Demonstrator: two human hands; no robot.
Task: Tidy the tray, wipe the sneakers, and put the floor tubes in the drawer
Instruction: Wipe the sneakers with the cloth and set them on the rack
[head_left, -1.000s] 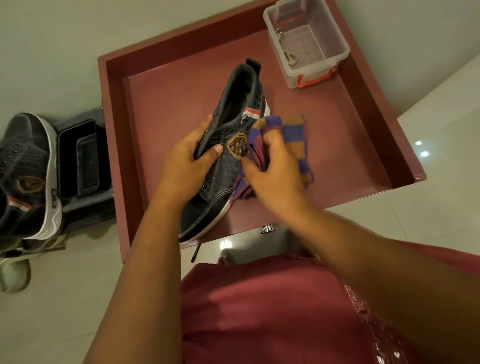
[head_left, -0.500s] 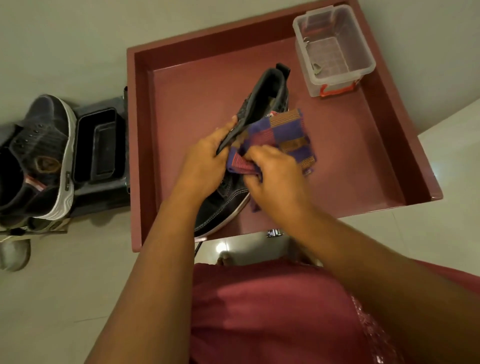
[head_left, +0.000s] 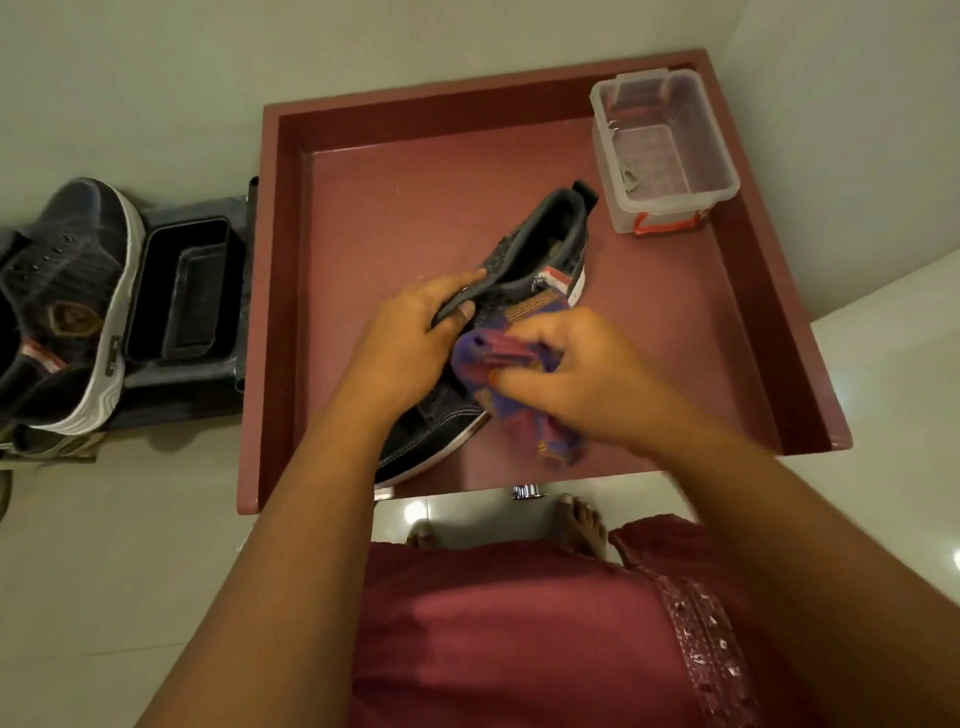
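- Head view: your left hand (head_left: 402, 353) grips the sneaker (head_left: 524, 270) over the drawer (head_left: 280, 291), fingers curled round the collar edge and the thumb pressed on the tongue.
- The sneaker lies tilted inside the drawer, heel toward the drawer's far right corner, toe toward its near edge, passing under your left wrist.
- Your right hand (head_left: 582, 371) pinches the cloth (head_left: 540, 436), a bunched purple and maroon check, with the fingers curled round it; the cloth touches the sneaker's side just right of your left hand, and its loose end hangs toward the drawer's near edge.
- The box (head_left: 670, 150), clear plastic with red clips, sits in the drawer's far right corner, just beyond the sneaker's heel and apart from it. Something small and metallic lies inside; you cannot tell what it is.
- The second sneaker (head_left: 72, 291) rests outside the drawer, well to its left, sole edge facing the drawer.
- The tray (head_left: 182, 291), black and rectangular, sits between the second sneaker and the drawer's left wall, on a dark base that reaches the wall.
- A metal knob (head_left: 527, 491) shows at the drawer's near edge, below the cloth.
- Your foot (head_left: 582, 525) stands on the floor (head_left: 104, 571) just near of the knob, above your maroon garment (head_left: 493, 639).
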